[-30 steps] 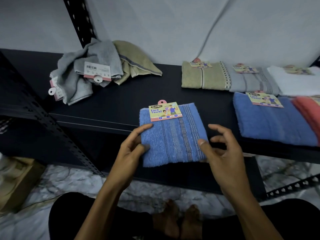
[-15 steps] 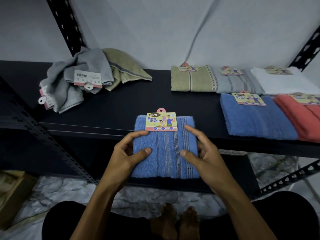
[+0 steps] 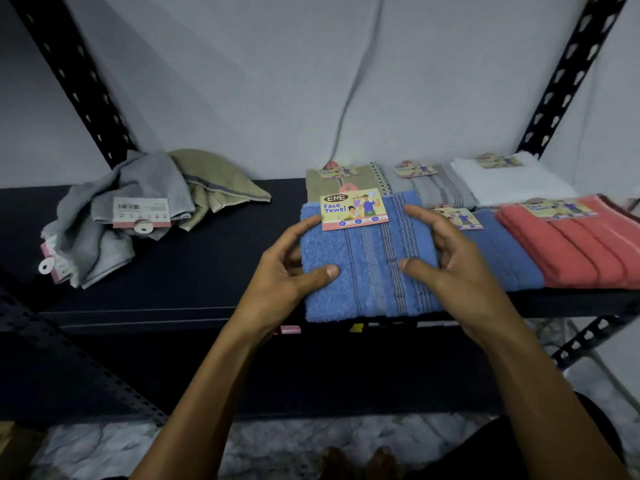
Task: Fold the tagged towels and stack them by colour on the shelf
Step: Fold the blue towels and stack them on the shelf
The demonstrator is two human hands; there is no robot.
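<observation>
While both hands — left hand (image 3: 284, 268), right hand (image 3: 450, 268) — pinch the folded blue towel (image 3: 367, 268) by its sides, placement proceeds: carry toward 3 o'clock onto the blue stack (image 3: 502, 251).

1. We see a blue towel (image 3: 367, 271) with grey stripes, its tag (image 3: 353, 209) yellow.
2. Right of it, a coral towel (image 3: 571, 251).
3. Behind it: olive (image 3: 318, 181), grey (image 3: 436, 192) and white (image 3: 509, 181) towels.
4. The shelf (image 3: 207, 258) is black.
</observation>
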